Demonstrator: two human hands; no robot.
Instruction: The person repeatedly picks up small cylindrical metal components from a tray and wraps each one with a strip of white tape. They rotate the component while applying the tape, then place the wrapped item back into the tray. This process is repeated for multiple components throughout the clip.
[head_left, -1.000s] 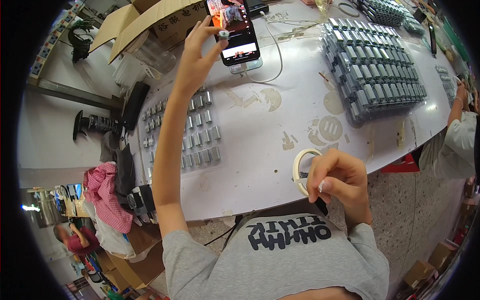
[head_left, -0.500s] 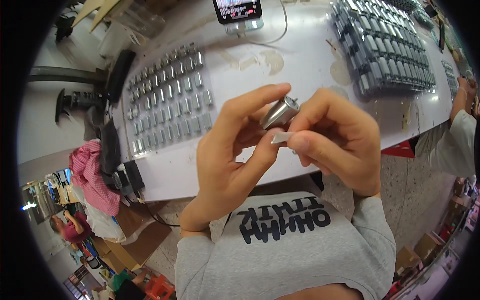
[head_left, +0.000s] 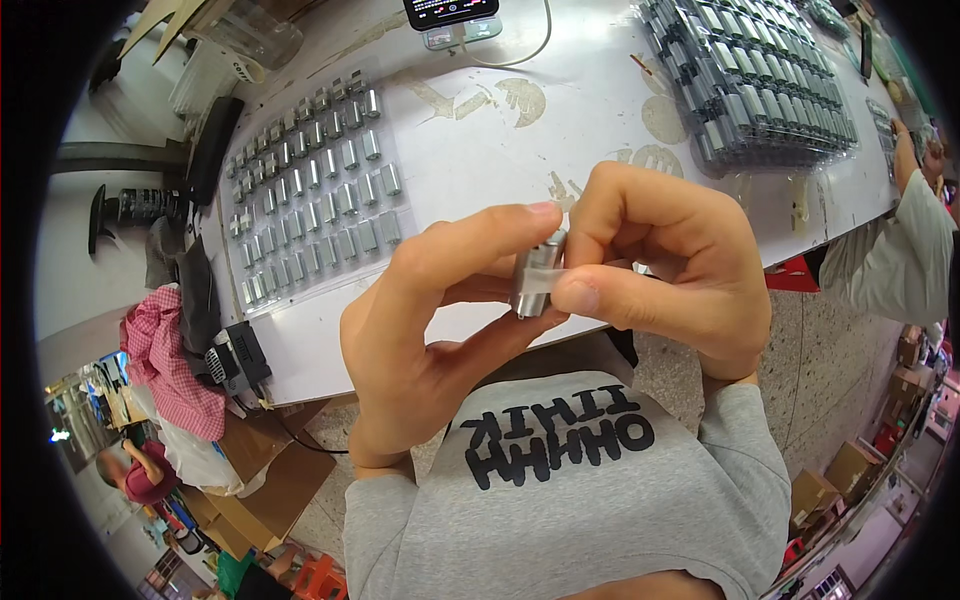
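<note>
A small shiny metal cylinder point(head_left: 529, 304), which looks like a little electric motor, stands nearly upright between the fingertips of my left hand point(head_left: 420, 310). The index finger is at its top and the thumb at its lower end. Across its side lies a short, whitish translucent strip point(head_left: 545, 281), like tape. My right hand point(head_left: 680, 265) pinches the strip's right end between thumb and bent index finger, close against the cylinder. Its other fingers curl behind and are partly hidden.
A clear plastic tray point(head_left: 406, 212) with rows of similar cylinders lies to the left on the white table point(head_left: 590, 110). Stacked full trays point(head_left: 740, 168) stand far right. A phone point(head_left: 450, 12) with a cable is at the back. Another person's arm point(head_left: 908, 160) reaches in at the right edge.
The cylinder has turned from a slant to nearly upright. The strip, earlier held just below it, now lies against its side. The view has shifted slightly.
</note>
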